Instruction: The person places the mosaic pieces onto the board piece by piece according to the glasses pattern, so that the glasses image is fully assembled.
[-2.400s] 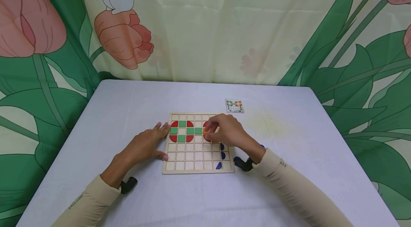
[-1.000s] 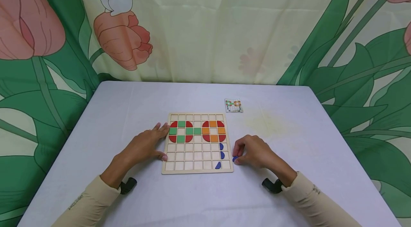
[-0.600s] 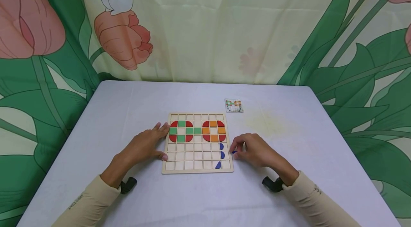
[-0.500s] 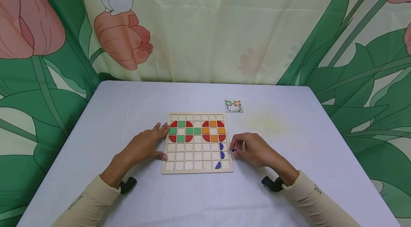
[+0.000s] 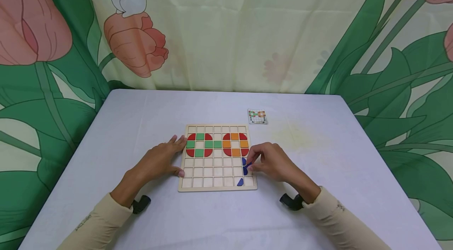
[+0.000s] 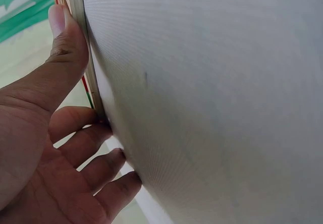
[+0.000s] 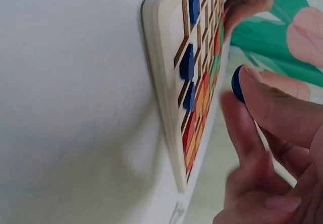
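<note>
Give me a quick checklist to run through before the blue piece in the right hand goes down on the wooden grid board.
1. Piece held: the right hand pinches a blue piece between its fingertips. Ok.
2. Board steadied: the left hand rests flat against the left edge of the wooden board. Ok.
3. Free cells nearby: the lower rows are mostly bare wood; three blue pieces already sit in the right columns. Ok.
4. Piece over the board: it hovers at the right edge, above the cells, not yet seated. Ok.
5. Pattern card readable: too small to read. Cannot tell.
6. Piece turned the right way: cannot tell.
</note>
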A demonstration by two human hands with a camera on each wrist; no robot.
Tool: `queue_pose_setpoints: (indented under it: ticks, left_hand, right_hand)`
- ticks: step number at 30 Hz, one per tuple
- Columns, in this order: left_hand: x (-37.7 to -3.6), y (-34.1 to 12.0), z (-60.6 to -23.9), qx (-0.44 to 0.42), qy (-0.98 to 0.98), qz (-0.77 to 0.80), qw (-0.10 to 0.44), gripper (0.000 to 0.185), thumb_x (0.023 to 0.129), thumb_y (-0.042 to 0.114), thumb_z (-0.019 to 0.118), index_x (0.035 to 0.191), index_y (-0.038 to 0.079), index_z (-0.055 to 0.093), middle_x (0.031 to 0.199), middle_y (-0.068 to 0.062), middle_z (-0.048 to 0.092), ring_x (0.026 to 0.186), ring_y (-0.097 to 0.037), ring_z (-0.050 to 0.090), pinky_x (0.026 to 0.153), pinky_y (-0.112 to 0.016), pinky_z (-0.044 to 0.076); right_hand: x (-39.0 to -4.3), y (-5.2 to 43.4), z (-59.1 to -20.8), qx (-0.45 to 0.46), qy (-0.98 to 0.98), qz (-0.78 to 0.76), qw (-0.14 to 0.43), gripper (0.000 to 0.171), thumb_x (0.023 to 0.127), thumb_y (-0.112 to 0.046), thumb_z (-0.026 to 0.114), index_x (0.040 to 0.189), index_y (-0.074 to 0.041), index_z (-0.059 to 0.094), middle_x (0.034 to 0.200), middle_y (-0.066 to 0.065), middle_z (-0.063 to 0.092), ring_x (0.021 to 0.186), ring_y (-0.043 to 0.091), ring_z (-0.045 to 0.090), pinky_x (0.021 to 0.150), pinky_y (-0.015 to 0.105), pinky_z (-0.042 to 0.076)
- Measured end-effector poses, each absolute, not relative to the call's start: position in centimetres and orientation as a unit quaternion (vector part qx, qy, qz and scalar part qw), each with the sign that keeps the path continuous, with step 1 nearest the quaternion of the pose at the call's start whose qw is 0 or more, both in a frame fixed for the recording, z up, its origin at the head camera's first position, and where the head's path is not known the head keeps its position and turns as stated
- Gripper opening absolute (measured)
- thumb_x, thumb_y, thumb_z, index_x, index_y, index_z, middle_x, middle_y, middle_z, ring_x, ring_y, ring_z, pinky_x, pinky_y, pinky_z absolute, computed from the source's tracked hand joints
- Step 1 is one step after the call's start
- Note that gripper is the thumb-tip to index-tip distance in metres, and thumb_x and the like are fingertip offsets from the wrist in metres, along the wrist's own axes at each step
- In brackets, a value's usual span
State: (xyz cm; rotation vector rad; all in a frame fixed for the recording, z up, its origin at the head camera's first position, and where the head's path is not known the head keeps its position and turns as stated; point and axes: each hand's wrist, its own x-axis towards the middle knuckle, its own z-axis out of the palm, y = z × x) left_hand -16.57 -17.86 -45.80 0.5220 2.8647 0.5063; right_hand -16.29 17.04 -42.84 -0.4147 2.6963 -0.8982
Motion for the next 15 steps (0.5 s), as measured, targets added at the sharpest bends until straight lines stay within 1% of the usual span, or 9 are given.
queue_pose_setpoints:
  ticks: [4, 6, 15]
  left_hand:
    - [-16.6, -17.9, -45.8, 0.177, 0.965, 0.170, 0.093, 0.113, 0.060, 0.040, 0.091, 0.153, 0.009, 0.037, 0.160, -0.013, 0.035, 0.148, -0.040, 0.031, 0.104, -0.064, 0.043]
    - [-16.6, -17.9, -45.8, 0.180, 0.965, 0.169, 0.090, 0.112, 0.060, 0.040, 0.091, 0.153, 0.008, 0.037, 0.159, -0.013, 0.036, 0.148, -0.040, 0.032, 0.103, -0.064, 0.043]
    - [-16.6, -17.9, -45.5, 0.181, 0.965, 0.166, 0.090, 0.112, 0.060, 0.041, 0.091, 0.153, 0.008, 0.038, 0.159, -0.013, 0.036, 0.147, -0.041, 0.033, 0.103, -0.063, 0.044]
  right_hand:
    - [-16.4, 16.2, -42.8, -0.142, 0.930, -0.314, 0.125, 0.019, 0.074, -0.021, 0.089, 0.076, -0.028, 0.072, 0.073, -0.012, 0.066, 0.079, 0.017, 0.054, 0.067, 0.029, 0.042]
    - [-16.4, 15.8, -42.8, -0.142, 0.929, -0.317, 0.126, 0.019, 0.075, -0.020, 0.088, 0.077, -0.028, 0.071, 0.074, -0.011, 0.065, 0.079, 0.016, 0.054, 0.068, 0.029, 0.042]
    - [-16.2, 14.1, -42.7, -0.140, 0.929, -0.316, 0.133, 0.021, 0.077, -0.018, 0.087, 0.076, -0.028, 0.068, 0.077, -0.013, 0.065, 0.069, 0.016, 0.053, 0.060, 0.028, 0.043]
